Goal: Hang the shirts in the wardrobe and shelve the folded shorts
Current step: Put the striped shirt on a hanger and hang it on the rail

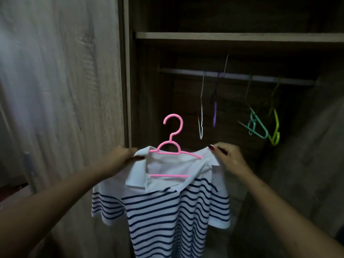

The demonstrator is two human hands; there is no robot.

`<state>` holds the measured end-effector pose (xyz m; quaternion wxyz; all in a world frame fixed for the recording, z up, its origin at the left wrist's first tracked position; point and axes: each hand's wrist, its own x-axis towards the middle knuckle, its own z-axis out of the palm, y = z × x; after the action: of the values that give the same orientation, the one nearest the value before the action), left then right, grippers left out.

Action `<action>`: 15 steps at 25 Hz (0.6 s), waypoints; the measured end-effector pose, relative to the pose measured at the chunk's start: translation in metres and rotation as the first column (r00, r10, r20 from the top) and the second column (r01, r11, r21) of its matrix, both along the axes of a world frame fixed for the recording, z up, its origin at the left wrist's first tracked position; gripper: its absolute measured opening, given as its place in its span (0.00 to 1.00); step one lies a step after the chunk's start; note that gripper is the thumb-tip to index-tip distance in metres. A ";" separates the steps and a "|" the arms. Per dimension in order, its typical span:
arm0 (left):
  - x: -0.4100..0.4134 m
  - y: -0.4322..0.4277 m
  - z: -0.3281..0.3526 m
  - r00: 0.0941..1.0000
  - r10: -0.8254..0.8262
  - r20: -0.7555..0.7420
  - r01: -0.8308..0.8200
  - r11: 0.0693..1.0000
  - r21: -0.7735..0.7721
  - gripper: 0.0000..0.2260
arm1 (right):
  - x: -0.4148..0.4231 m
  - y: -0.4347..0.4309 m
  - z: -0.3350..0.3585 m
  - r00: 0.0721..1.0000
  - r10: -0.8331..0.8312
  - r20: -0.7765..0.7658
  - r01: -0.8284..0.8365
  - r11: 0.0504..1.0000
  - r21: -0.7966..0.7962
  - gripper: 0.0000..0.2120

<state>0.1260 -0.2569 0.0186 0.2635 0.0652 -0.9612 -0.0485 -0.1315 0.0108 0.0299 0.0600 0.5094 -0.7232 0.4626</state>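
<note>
Centre frame, both hands hold up a white polo shirt [163,211] with navy stripes on a pink hanger [172,144]. The left hand [121,157] pinches the left shoulder by the collar, while the right hand [229,155] pinches the right shoulder. Behind it, the open wardrobe's rail [238,77] in the upper right carries white, purple, teal and yellow-green hangers, under a shelf [238,36].

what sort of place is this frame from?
Probably a bedroom, facing an open wardrobe. Cues: a rail with bare hangers, a shelf above it, and a wood-grain door at left. The left hand and right hand hold a shirt on a pink hanger.
</note>
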 end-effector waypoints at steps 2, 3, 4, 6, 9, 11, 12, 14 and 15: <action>0.006 -0.002 -0.001 0.998 -0.014 -0.060 0.014 1.000 -0.013 0.28 | 0.002 -0.002 0.004 0.998 0.036 -0.056 -0.039 0.998 -0.055 0.08; 0.008 -0.004 -0.002 0.994 -0.044 -0.104 0.046 0.999 0.014 0.28 | 0.002 -0.005 0.005 0.994 0.048 -0.098 -0.052 0.998 -0.038 0.09; 0.010 -0.005 -0.002 0.989 -0.068 -0.135 0.074 0.996 0.046 0.31 | 0.002 -0.007 0.007 0.989 0.051 -0.137 -0.048 0.999 0.019 0.10; 0.011 -0.008 0.000 0.980 -0.101 -0.172 0.118 0.989 0.087 0.35 | 0.000 -0.009 0.013 0.980 0.079 -0.185 -0.040 0.977 0.209 0.13; 0.011 -0.012 0.005 0.976 -0.123 -0.180 0.151 0.976 0.156 0.23 | 0.004 -0.001 0.034 0.971 0.226 -0.080 -0.171 0.885 0.433 0.08; 0.009 -0.009 0.012 0.983 -0.109 -0.148 0.144 0.956 0.256 0.14 | 0.018 0.017 0.058 0.934 0.295 0.204 -0.357 0.815 0.456 0.06; 0.005 -0.006 0.016 0.984 -0.099 -0.149 0.141 0.941 0.307 0.14 | 0.028 0.028 0.069 0.876 0.278 0.395 -0.440 0.797 0.414 0.08; -0.008 0.000 0.026 0.985 -0.078 -0.152 0.130 0.920 0.371 0.16 | 0.046 0.047 0.089 0.717 0.251 0.650 -0.529 0.803 0.274 0.14; -0.016 0.003 0.030 0.986 -0.067 -0.155 0.124 0.907 0.402 0.14 | 0.053 0.052 0.096 0.676 0.250 0.693 -0.517 0.831 0.205 0.16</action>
<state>0.1096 -0.2542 0.0487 0.3068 0.0683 -0.9112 -0.2663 -0.0780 0.0629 0.1256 -0.3917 0.4646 -0.6486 0.4583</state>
